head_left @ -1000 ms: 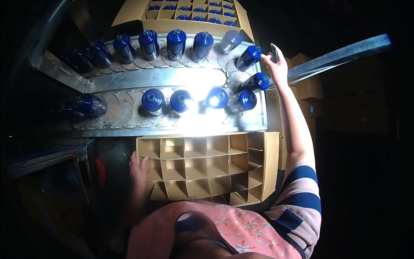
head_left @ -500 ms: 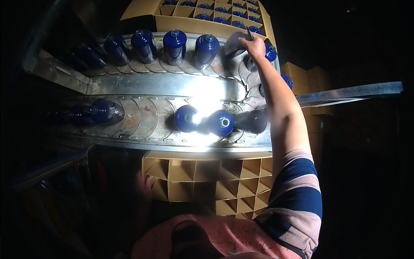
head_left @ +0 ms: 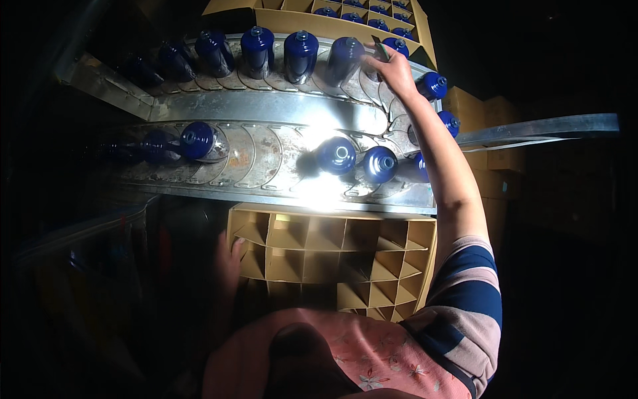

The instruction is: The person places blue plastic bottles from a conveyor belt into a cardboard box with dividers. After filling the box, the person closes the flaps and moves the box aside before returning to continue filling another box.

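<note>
My right hand (head_left: 393, 69) reaches across the conveyor to its far row. A thin dark green thing (head_left: 381, 52), too small to identify, is pinched in its fingers. Just left of the fingertips stands an upright dark blue glass bottle (head_left: 345, 61), slightly blurred; whether I touch it is unclear. Another blue bottle (head_left: 397, 46) is just beyond the hand. My left hand (head_left: 229, 261) lies in shadow at the left edge of a divided cardboard carton (head_left: 232, 223), fingers apart. The carton's visible compartments hold no bottles.
Several blue bottles (head_left: 258, 53) line the far row of the metal conveyor (head_left: 266, 110); others (head_left: 337, 156) stand on the near row. Beyond it, a carton (head_left: 306, 20) holds blue bottles in its compartments. A metal rail (head_left: 545, 130) juts out right, near stacked boxes (head_left: 468, 106).
Near-row bottles have moved right and far-row bottles left along the conveyor. My right hand has shifted slightly left over the far row. The whole view has shifted a little.
</note>
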Demonstrator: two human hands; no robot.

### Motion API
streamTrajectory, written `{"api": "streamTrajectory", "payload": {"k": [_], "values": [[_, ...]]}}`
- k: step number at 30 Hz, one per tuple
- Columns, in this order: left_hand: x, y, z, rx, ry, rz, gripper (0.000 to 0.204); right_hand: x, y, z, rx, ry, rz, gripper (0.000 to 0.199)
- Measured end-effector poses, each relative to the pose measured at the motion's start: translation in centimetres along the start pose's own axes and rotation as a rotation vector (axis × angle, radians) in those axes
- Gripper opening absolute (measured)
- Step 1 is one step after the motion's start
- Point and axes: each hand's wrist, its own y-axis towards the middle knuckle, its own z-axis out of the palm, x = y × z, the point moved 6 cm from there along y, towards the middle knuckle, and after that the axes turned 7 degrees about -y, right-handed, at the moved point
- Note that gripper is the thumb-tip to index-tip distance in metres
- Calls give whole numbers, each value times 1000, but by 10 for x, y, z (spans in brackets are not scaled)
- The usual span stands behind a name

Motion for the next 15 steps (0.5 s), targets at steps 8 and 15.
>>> {"api": "streamTrajectory", "payload": {"k": [8,15], "values": [[16,16,7,-69,-29,-127,42,27,-166,37,440,-187,-44,52],[9,30,18,18,22,-70,47,-11,-183,36,82,-63,159,30]]}}
